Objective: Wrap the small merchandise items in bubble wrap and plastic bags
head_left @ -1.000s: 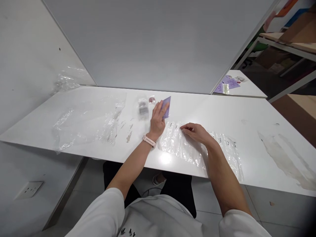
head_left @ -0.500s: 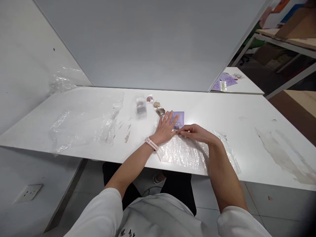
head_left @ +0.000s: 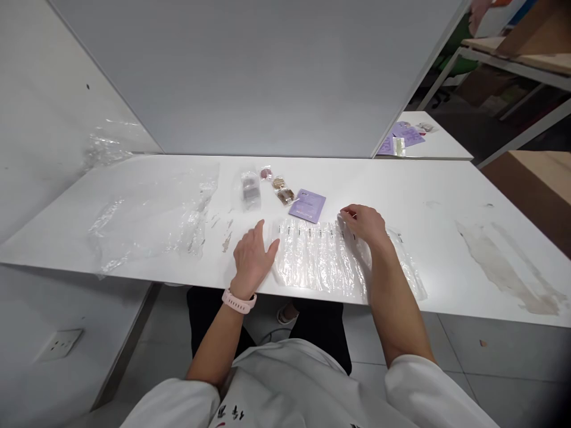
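A clear air-column plastic sheet (head_left: 321, 261) lies flat near the front edge of the white table (head_left: 446, 249). My left hand (head_left: 252, 255) rests at the sheet's left edge with fingers apart, holding nothing. My right hand (head_left: 363, 224) presses on the sheet's far right part, fingers bent. A purple packet (head_left: 307, 205) lies on the table just beyond the sheet, free of both hands. A pink watch band sits on my left wrist.
Small wrapped items (head_left: 282, 189) and a clear pouch (head_left: 250, 189) lie beyond the packet. A large crumpled clear film (head_left: 151, 220) covers the table's left part. A grey partition (head_left: 267, 77) stands behind. Another table (head_left: 450, 148) with purple packets (head_left: 404, 135) is at the far right.
My left hand put the purple packet down beyond the sheet, let go and drew back to the sheet's left edge. My right hand slid right along the sheet, which now lies flatter.
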{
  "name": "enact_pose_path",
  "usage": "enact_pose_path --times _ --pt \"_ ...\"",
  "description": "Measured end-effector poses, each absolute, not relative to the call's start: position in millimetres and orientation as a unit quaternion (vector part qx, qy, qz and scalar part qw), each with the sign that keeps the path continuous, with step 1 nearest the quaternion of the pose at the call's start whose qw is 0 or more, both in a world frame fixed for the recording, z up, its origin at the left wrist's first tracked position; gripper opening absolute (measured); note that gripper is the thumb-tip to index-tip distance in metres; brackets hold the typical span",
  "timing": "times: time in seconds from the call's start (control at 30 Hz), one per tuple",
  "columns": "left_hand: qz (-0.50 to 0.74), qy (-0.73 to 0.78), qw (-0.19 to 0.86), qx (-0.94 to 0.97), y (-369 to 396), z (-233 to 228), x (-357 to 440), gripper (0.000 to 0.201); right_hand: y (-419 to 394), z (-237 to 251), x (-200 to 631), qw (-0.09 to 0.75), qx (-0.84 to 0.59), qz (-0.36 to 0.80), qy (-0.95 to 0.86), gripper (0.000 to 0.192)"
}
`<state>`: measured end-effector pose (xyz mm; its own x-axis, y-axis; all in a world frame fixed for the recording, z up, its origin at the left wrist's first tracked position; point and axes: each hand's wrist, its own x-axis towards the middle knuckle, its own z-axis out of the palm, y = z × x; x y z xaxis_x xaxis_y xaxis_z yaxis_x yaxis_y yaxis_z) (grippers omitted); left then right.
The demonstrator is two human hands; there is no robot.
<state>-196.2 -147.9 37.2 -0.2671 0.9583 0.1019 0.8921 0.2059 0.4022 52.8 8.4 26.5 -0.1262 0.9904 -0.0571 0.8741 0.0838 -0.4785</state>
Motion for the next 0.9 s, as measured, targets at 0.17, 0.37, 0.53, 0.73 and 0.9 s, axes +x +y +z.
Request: enact_pose_path --times 0.17,0.37,0.53,0.73,0.9 --pt "0.208 0.729 0.214 0.616 -173 28 -192 0.065 -1 31 41 0.105 -0.570 0.254 -0.775 0.029" --pt "0.311 0.711 0.285 0.562 -178 54 -214 0.070 -12 44 48 0.200 -0.515 0.289 -0.782 0.031" --pt "0.340 0.722 0.245 0.550 -185 94 -258 0.074 -45 60 47 0.226 -0.437 0.282 -0.824 0.033" --pt "0.392 0.653 0.320 0.563 -165 116 -218 0.076 -84 31 7 0.112 -0.246 0.387 -0.882 0.030" --pt "0.385 0.469 0.479 0.634 -146 90 -145 0.082 -77 -1 6 0.172 -0.271 0.509 -0.799 0.031"
